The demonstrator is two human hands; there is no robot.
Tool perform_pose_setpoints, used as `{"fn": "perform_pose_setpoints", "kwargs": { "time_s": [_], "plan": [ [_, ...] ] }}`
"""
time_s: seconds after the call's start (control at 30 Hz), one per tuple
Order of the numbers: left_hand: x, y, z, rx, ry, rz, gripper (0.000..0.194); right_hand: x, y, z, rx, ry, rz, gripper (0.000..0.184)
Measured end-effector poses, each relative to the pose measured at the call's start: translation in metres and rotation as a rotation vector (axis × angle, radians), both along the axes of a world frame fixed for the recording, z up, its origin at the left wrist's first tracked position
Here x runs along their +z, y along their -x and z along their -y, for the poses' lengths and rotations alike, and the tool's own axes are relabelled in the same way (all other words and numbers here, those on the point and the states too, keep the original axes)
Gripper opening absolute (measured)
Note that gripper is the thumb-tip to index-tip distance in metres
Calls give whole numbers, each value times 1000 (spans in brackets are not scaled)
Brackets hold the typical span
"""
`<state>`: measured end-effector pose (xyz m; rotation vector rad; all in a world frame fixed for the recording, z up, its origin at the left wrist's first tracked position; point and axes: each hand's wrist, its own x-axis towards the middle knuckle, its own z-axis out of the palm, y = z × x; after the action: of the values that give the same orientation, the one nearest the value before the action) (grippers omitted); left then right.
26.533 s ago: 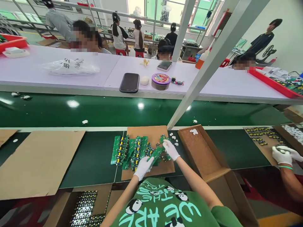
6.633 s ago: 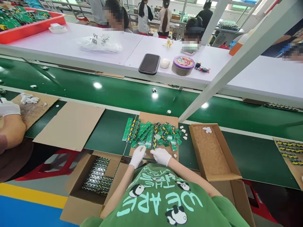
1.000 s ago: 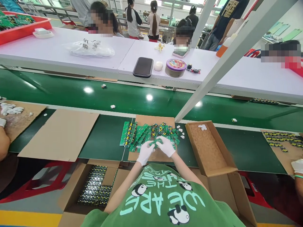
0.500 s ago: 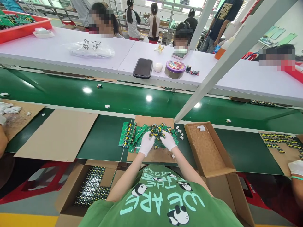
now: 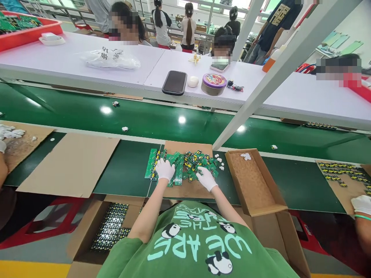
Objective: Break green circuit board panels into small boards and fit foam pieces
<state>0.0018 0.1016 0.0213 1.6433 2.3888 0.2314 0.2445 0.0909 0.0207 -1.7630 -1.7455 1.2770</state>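
Note:
In a white glove, my left hand reaches over long green circuit board strips on the left, its thumb and fingers apart. No board shows lifted in it. My right hand, also gloved, lies at the near edge of a heap of small circuit boards with yellow and black parts; thumb and forefinger are apart. Another bare green strip lies between the strips and the heap. Underneath is a cardboard sheet. Several small white round pieces lie right of the heap.
An open shallow cardboard box stands to the right, a flat cardboard sheet to the left. Below, a carton holds rows of boards. Beyond runs a green conveyor belt; a slanted metal post crosses it. Co-workers' gloved hands show at both sides.
My left hand has moved left from the heap to the strips. My right hand stays near the heap, its fingers lower. Small items on the conveyor have shifted left.

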Motion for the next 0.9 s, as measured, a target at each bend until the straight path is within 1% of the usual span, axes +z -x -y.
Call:
{"fn": "perform_pose_setpoints", "kwargs": {
  "time_s": [0.1,0.23,0.3,0.37,0.43,0.5,0.6,0.67,0.7,0.77,0.83,0.9],
  "plan": [
    [8,0,-3,-27,-16,-20,35,7,0,1,-21,-5,-38,46],
    [28,-2,7,-112,-84,-1,40,25,0,1,-50,-11,-132,43],
    [40,-8,17,-195,-104,37,46,38,1,-2,-46,-13,-211,48],
    [50,-20,28,-306,-126,101,49,52,5,-7,-25,-13,-292,53],
    [56,-35,38,-407,-144,171,50,64,10,-12,4,-15,-343,56],
    [57,-48,45,-450,-139,238,49,74,16,-15,18,-28,-347,55],
    [52,-55,49,-393,-117,387,54,83,21,-19,13,-43,-315,43],
    [47,-48,50,-321,-98,564,60,85,21,-20,17,-45,-309,34],
    [45,-42,50,-292,-79,653,60,86,20,-20,20,-48,-310,33],
    [43,-31,52,-256,-24,778,49,85,18,-21,24,-66,-302,33],
    [41,-23,53,-255,34,831,38,81,18,-20,24,-97,-262,32],
    [40,-22,55,-239,65,851,41,75,20,-19,20,-142,-190,30]
  ]
}}
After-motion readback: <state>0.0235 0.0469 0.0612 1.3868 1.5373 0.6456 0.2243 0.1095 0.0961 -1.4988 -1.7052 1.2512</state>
